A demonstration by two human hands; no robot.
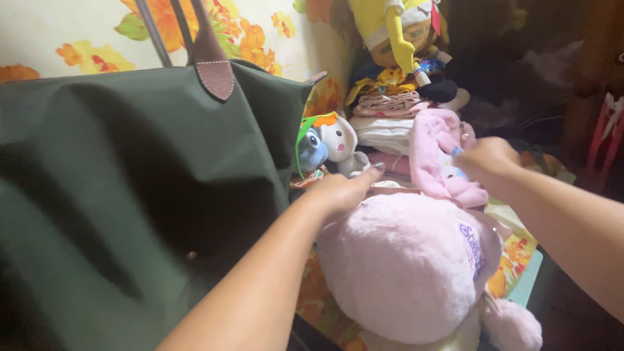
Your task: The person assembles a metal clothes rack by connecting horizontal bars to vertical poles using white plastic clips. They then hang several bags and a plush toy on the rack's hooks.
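Observation:
A large pink plush rabbit (403, 266) lies on its back in front of me, its long pink ear (434, 156) stretching away. My left hand (341, 190) rests flat on the top of the plush's body, fingers pointing forward, holding nothing. My right hand (486, 159) is closed around the far part of the pink ear. A big dark green fabric bag (130, 195) with a brown leather handle (211, 55) stands close on the left, beside my left arm.
Behind the rabbit sit a small white plush (341, 140) and a blue one (313, 153), a stack of folded clothes (387, 117) and a yellow plush (396, 29). A flowered sheet (71, 39) covers the surface. Dark clutter fills the right side.

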